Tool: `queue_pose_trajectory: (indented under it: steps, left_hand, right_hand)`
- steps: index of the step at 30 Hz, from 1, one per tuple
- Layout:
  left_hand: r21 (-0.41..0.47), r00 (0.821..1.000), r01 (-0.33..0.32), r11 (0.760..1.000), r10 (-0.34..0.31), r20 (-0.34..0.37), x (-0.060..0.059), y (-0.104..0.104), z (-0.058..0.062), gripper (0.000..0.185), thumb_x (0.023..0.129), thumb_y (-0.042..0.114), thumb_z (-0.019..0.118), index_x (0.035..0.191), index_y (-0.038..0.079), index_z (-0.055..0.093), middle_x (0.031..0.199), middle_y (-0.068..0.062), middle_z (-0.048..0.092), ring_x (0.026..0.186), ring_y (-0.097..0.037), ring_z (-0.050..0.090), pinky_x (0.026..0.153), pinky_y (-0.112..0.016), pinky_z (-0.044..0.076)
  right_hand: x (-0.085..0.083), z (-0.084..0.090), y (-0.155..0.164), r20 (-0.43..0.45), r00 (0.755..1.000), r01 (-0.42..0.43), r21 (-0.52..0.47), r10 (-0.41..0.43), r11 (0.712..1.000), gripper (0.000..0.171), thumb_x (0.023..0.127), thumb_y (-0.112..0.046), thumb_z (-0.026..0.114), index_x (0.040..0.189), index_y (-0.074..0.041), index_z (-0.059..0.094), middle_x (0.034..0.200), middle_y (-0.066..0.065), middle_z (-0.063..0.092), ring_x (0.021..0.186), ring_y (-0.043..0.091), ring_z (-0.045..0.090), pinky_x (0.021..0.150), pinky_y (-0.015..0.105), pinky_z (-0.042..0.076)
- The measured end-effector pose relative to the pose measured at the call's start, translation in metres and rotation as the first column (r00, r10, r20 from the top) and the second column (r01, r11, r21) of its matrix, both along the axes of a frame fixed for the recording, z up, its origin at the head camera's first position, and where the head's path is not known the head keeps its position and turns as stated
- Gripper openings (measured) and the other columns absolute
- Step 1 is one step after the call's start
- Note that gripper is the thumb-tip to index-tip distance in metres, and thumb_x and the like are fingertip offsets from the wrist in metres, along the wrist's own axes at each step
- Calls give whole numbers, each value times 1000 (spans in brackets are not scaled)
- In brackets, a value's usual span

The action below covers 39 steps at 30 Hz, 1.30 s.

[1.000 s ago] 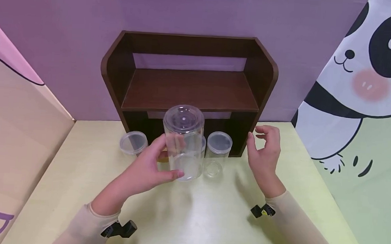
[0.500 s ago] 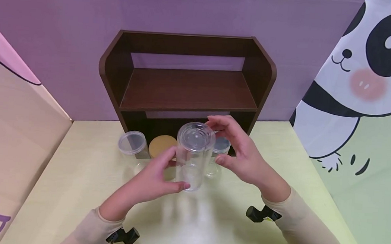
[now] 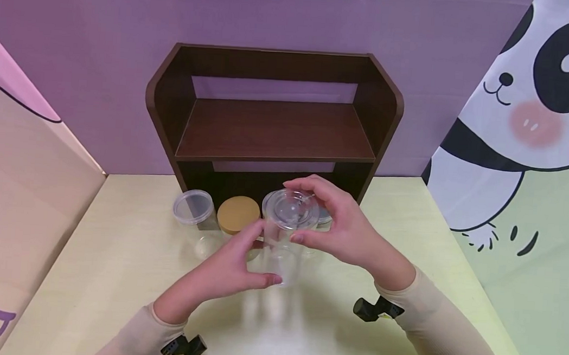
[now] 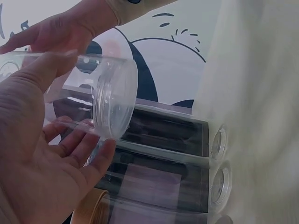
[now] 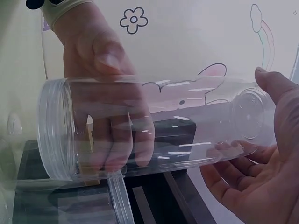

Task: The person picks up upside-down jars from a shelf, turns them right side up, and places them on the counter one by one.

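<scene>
A clear cylindrical plastic jar (image 3: 283, 237) is held above the table, upside down, with its flat base upward. The right wrist view shows its frosted lid (image 5: 53, 130) at the end pointing to the table. My left hand (image 3: 230, 264) grips the lower part, thumb and fingers on opposite sides. My right hand (image 3: 347, 230) grips the upper end, thumb in front and fingers behind the base rim. Behind it stand a jar with a grey lid (image 3: 325, 216), mostly hidden by my right hand, and a jar with a tan lid (image 3: 238, 215).
A dark brown two-tier shelf (image 3: 277, 131) stands at the back of the pale table (image 3: 112, 275). Another clear jar (image 3: 193, 208) with a translucent lid stands at its left front. One more jar is mostly hidden behind the held one. Printed cloth walls enclose the table.
My right hand has come in from the right and taken hold of the jar's upper end. My left hand has brought the jar rightward and closer, uncovering the tan lid.
</scene>
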<state>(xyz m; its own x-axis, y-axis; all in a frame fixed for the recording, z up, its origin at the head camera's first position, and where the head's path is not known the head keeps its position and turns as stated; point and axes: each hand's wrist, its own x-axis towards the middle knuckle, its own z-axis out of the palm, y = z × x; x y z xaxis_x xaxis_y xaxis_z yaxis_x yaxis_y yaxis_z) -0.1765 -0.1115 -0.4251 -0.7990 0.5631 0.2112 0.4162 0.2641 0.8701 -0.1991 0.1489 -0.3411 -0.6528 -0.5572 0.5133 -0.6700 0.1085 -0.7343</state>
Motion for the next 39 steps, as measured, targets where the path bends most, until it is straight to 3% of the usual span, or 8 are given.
queue_pose_trajectory:
  steps: [5,10,16,18,23,27,32,39]
  left_hand:
    - [-22,999,31,999,-30,28,0,-1,-3,92,81,21,102,155,26,47,157,9,53,141,-17,55,121,-52,48]
    - [-50,999,32,998,-30,35,0,-1,-5,90,83,19,100,156,24,47,152,8,56,139,-16,57,121,-48,49]
    - [-147,1000,-22,989,19,-23,2,-12,4,84,88,26,97,157,20,49,148,5,60,138,-17,59,121,-49,50]
    - [-165,998,-40,986,32,-49,3,-20,10,85,88,26,96,159,19,49,151,5,59,140,-18,59,121,-50,49]
    - [-141,990,-66,988,46,-136,-2,-41,26,80,89,20,96,157,18,53,150,4,62,138,-18,60,119,-50,50]
    - [-91,978,-78,993,59,-198,-7,-54,38,74,89,15,95,153,19,58,145,5,63,131,-16,60,114,-39,54]
    - [-23,974,-58,998,52,-220,-12,-62,43,71,90,7,92,152,12,59,147,-2,62,126,-20,61,107,-27,56]
    - [61,972,-62,996,74,-223,-15,-66,45,73,87,-3,91,151,9,59,147,-4,61,126,-26,62,106,-25,57]
  right_hand:
    - [0,0,0,-4,1000,-9,-24,9,1000,66,87,-2,91,147,-4,64,138,5,68,124,25,66,107,34,58]
    - [-1,-2,4,11,1000,-27,-62,28,998,66,90,-3,90,149,-2,62,141,9,67,125,27,66,108,35,58]
    - [-10,-12,24,39,994,-101,-131,107,986,72,100,-32,86,150,8,54,142,16,66,131,26,66,113,35,56]
    - [-14,-16,33,52,988,-136,-150,145,979,75,102,-36,84,148,12,50,142,15,66,133,26,65,115,36,54]
    - [-23,-25,52,89,974,-192,-174,210,966,67,99,-10,82,148,17,45,146,12,64,137,25,63,113,33,54]
    - [-24,-33,60,95,970,-208,-162,225,965,70,91,10,80,149,18,42,153,7,61,142,22,60,115,34,53]
    - [-24,-40,61,85,972,-206,-139,219,969,75,86,17,80,149,18,41,154,8,59,143,22,60,118,36,51]
    - [-21,-41,60,53,987,-151,-57,154,987,80,82,21,81,153,10,45,154,17,56,141,22,60,119,34,50]
